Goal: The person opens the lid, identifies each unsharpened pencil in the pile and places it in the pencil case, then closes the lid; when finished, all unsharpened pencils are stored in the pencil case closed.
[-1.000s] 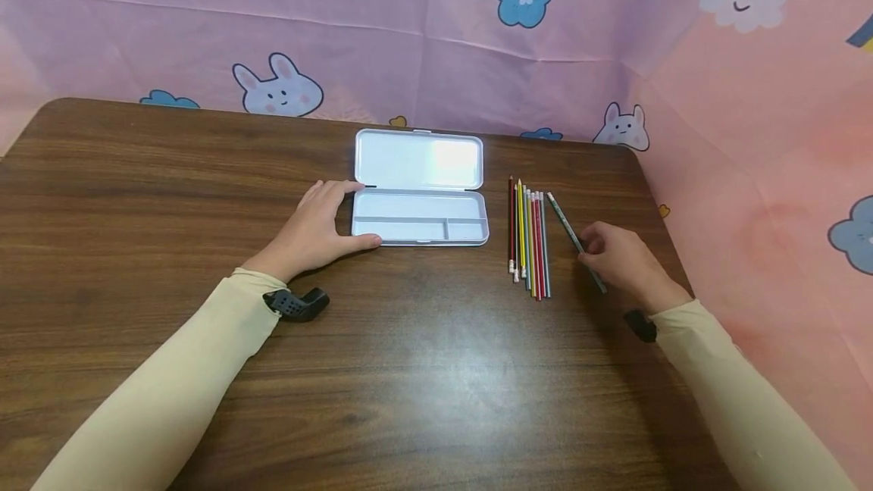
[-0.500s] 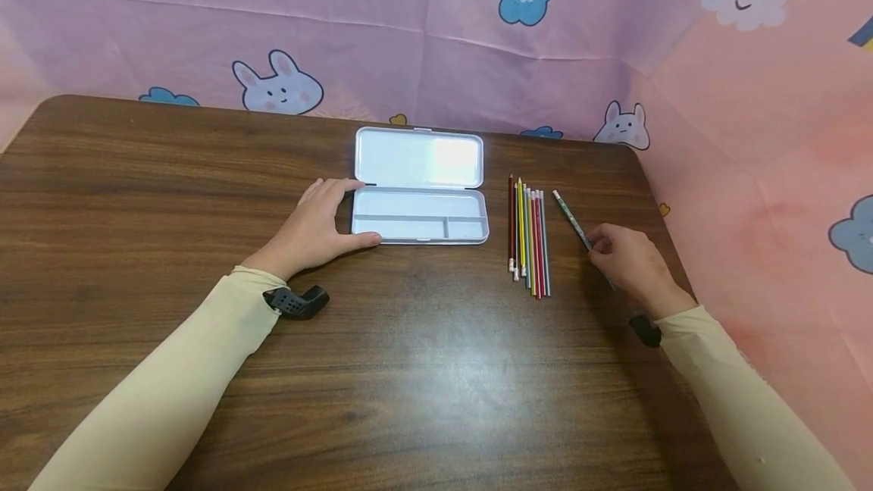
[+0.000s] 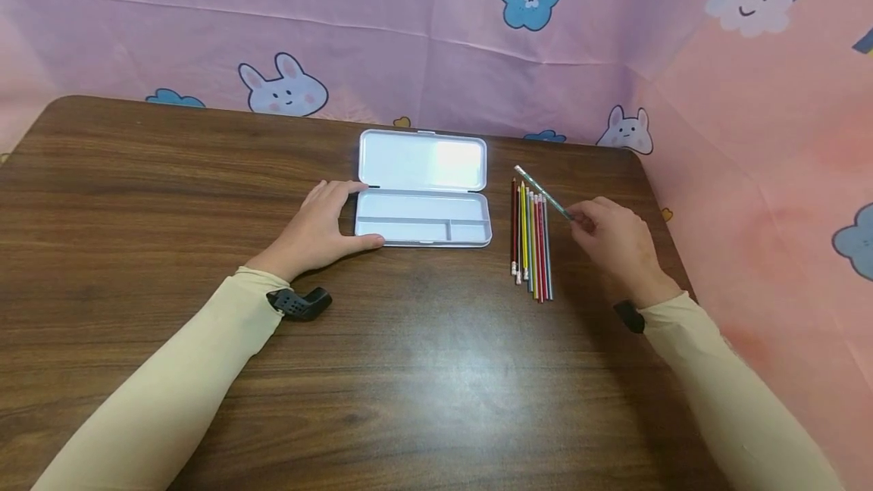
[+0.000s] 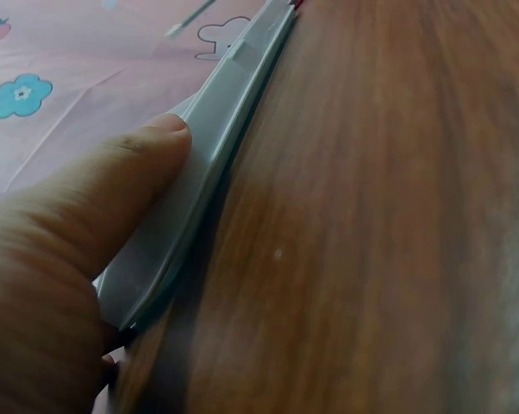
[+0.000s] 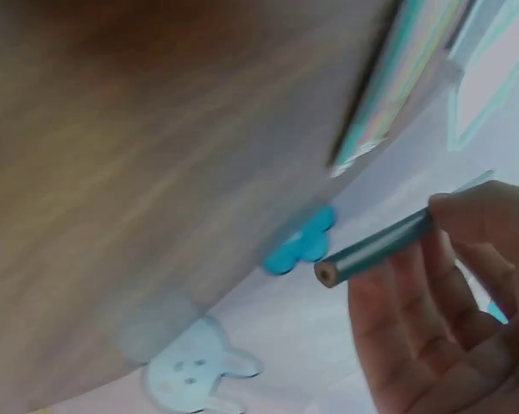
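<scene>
An open white pencil case [image 3: 422, 161] lies on the brown table, lid folded back, its divided tray bare. My left hand [image 3: 315, 227] holds the case's left end, thumb at the front edge and index finger near the hinge. In the left wrist view the thumb [image 4: 147, 164] presses on the case's side [image 4: 209, 147]. My right hand [image 3: 617, 245] pinches a patterned, blue-green pencil [image 3: 543, 192] that slants up over the other pencils. The right wrist view shows its unsharpened end [image 5: 327, 273] sticking out past the fingers.
A row of several coloured pencils [image 3: 535, 248] lies side by side, right of the case. Behind the brown table [image 3: 382, 370] hangs a pink and purple printed cloth [image 3: 382, 29], which also runs along the right side.
My right hand has lifted the blue-green pencil off the table and carried it left and away from me, over the pencil row. The left hand stays on the pencil case.
</scene>
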{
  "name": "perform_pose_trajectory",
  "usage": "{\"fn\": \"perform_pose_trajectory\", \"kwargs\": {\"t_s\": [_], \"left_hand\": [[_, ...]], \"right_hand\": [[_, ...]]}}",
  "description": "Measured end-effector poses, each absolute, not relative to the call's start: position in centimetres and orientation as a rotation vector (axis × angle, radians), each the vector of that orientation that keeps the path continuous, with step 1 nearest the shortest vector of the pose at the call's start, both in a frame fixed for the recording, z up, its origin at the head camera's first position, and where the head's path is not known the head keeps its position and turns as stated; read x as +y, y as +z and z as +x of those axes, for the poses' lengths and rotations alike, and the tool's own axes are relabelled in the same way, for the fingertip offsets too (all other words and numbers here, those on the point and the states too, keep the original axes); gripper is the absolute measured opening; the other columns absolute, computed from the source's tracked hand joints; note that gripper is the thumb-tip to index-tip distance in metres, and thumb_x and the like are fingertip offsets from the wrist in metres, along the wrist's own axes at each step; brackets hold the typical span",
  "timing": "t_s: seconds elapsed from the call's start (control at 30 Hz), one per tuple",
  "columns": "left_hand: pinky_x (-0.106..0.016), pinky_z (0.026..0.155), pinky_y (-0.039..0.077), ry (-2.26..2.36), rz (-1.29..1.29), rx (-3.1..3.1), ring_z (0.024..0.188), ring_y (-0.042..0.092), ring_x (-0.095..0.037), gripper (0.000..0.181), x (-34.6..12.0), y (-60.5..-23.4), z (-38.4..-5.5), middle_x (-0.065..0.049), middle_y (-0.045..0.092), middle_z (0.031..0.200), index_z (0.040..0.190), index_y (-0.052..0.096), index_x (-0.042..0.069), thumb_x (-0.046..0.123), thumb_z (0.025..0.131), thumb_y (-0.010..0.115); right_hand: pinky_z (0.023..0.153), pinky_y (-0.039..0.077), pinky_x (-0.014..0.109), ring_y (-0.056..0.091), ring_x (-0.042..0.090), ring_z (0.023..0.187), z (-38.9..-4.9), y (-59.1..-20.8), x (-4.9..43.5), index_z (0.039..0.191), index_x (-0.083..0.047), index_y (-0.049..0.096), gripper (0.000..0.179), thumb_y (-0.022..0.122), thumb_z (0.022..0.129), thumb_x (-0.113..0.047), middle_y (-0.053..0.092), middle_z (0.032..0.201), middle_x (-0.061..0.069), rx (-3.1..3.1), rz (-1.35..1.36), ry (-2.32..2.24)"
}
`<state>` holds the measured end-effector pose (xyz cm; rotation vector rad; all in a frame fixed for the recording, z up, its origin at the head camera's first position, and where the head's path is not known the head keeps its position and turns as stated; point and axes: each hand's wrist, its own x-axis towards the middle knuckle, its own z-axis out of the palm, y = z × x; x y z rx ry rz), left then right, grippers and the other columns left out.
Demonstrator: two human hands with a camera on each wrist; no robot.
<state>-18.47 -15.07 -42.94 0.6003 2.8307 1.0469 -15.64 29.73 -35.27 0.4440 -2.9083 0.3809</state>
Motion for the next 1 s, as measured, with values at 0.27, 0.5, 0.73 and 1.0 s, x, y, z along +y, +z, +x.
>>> {"fn": "perform_pose_trajectory", "kwargs": {"t_s": [0.27,0.5,0.73,1.0], "left_hand": [[-0.051,0.130,0.006,1.045,0.596,2.826,0.151,0.032,-0.035,0.095,-14.9,-42.8,-18.4,-0.015,0.045,0.156,0.155,0.040,0.008,0.060,0.085,0.079],[-0.050,0.130,0.006,1.047,0.589,2.832,0.150,0.033,-0.034,0.095,-15.0,-42.8,-18.4,-0.014,0.045,0.155,0.155,0.041,0.008,0.061,0.085,0.079],[-0.051,0.130,0.007,1.047,0.587,2.831,0.150,0.032,-0.035,0.096,-15.1,-43.0,-18.4,-0.015,0.044,0.156,0.155,0.041,0.007,0.060,0.084,0.079],[-0.051,0.130,0.005,1.043,0.579,2.825,0.152,0.029,-0.036,0.097,-15.1,-42.9,-18.4,-0.014,0.043,0.157,0.155,0.040,0.009,0.063,0.084,0.077]], "right_hand": [[0.056,0.052,0.037,0.062,0.018,0.073,-17.2,-34.9,25.0,0.113,-0.009,0.079,0.021,0.074,0.093,-0.005,0.071,0.097,0.005,-2.788,0.739,0.308],[0.059,0.056,0.035,0.063,0.018,0.076,-18.5,-34.9,21.0,0.113,-0.009,0.079,0.020,0.074,0.094,-0.008,0.071,0.097,0.005,-2.779,0.938,0.291],[0.061,0.057,0.035,0.066,0.018,0.084,-19.7,-35.6,17.7,0.114,-0.011,0.079,0.019,0.069,0.098,-0.010,0.074,0.103,0.005,-2.823,1.059,0.239],[0.070,0.061,0.039,0.070,0.019,0.090,-20.9,-36.3,14.7,0.115,-0.013,0.079,0.018,0.068,0.101,-0.013,0.074,0.103,0.004,-2.861,1.171,0.206]]}}
